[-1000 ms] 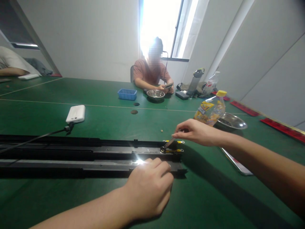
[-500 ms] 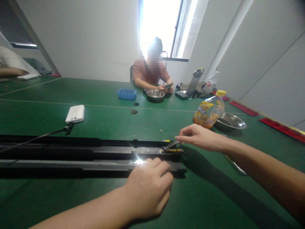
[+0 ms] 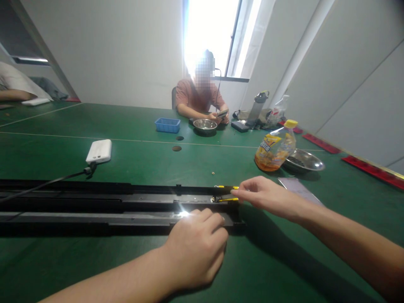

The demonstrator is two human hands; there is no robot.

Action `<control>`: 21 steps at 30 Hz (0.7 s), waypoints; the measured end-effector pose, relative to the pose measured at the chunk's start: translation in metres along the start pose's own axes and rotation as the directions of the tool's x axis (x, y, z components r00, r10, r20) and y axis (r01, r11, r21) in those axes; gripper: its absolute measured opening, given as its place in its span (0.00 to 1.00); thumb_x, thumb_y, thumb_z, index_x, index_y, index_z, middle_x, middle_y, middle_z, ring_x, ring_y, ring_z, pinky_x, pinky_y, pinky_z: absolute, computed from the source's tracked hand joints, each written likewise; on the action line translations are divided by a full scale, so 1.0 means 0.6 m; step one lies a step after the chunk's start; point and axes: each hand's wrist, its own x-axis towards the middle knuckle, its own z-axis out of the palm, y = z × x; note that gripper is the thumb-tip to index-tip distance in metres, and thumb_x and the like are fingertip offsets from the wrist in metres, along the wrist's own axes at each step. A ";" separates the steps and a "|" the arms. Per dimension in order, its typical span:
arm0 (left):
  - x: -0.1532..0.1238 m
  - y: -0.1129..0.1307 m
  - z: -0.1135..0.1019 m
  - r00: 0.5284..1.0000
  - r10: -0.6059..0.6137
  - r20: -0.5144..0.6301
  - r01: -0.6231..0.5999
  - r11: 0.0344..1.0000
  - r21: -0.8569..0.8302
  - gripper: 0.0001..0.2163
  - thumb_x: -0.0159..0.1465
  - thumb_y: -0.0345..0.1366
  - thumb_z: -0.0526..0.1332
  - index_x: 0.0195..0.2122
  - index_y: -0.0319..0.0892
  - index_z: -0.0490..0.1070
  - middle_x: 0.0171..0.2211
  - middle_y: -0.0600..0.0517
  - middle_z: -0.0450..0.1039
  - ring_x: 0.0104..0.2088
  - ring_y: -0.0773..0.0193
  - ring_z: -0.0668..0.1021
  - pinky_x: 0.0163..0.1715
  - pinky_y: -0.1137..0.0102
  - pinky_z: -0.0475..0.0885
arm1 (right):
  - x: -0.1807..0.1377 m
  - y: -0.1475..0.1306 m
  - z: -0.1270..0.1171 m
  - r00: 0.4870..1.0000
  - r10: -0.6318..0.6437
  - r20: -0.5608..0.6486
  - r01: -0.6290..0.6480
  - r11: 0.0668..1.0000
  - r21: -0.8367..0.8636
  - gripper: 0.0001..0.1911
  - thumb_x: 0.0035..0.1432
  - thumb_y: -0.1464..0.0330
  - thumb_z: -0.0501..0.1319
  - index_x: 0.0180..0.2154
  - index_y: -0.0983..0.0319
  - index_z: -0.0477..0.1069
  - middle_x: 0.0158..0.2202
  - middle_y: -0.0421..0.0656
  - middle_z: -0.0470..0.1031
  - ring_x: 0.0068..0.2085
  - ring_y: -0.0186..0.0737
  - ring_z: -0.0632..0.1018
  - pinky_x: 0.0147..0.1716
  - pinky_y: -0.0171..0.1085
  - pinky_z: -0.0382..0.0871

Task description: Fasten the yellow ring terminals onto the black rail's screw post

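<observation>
A long black metal rail (image 3: pixel 94 206) lies across the green table (image 3: pixel 142 160) in front of me. My left hand (image 3: pixel 195 248) is curled, knuckles up, its fingers pressing on the rail's near edge by the right end. My right hand (image 3: pixel 263 194) pinches the end of a small metal wrench (image 3: pixel 224 197) lying nearly flat along the rail's right end, its head on a fastener (image 3: pixel 215 198). Yellow-sleeved wire terminals (image 3: pixel 227 187) sit at that end.
A white power bank (image 3: pixel 99 151) with a black cable lies at left. A tilted drink bottle (image 3: pixel 275 147) and a steel bowl (image 3: pixel 303 160) stand at right, a flat card (image 3: pixel 298 189) nearer. Across the table a person sits by a blue tray (image 3: pixel 167 124) and another bowl (image 3: pixel 205 124).
My right hand has swung the wrench handle down towards me, from angled up to nearly flat along the rail. The left hand has stayed put.
</observation>
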 end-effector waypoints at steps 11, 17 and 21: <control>0.000 0.000 0.000 1.000 -0.003 0.017 0.003 1.000 -0.008 0.05 0.71 0.37 0.57 0.41 0.45 0.72 0.45 0.47 0.74 0.42 0.52 0.74 0.39 0.57 0.72 | -0.027 -0.023 0.030 0.958 0.060 0.279 -0.222 0.771 0.597 0.27 0.56 0.51 0.74 0.24 0.60 0.62 0.21 0.30 0.53 0.21 0.26 0.52 0.19 0.32 0.39; 0.000 0.000 0.002 1.000 0.002 -0.004 -0.002 1.000 -0.007 0.04 0.70 0.36 0.59 0.40 0.45 0.72 0.43 0.47 0.74 0.41 0.53 0.73 0.38 0.58 0.71 | -0.037 -0.038 0.037 0.914 0.102 0.392 -0.376 0.570 0.730 0.29 0.52 0.58 0.77 0.25 0.59 0.57 0.20 0.27 0.53 0.20 0.22 0.46 0.17 0.27 0.36; -0.001 -0.001 0.002 1.000 -0.004 0.003 0.004 1.000 -0.015 0.05 0.70 0.37 0.58 0.39 0.45 0.72 0.44 0.47 0.74 0.41 0.53 0.73 0.38 0.58 0.71 | -0.042 -0.036 0.032 0.942 0.078 0.326 -0.307 0.594 0.744 0.27 0.53 0.55 0.75 0.24 0.59 0.59 0.19 0.29 0.54 0.19 0.23 0.49 0.16 0.27 0.39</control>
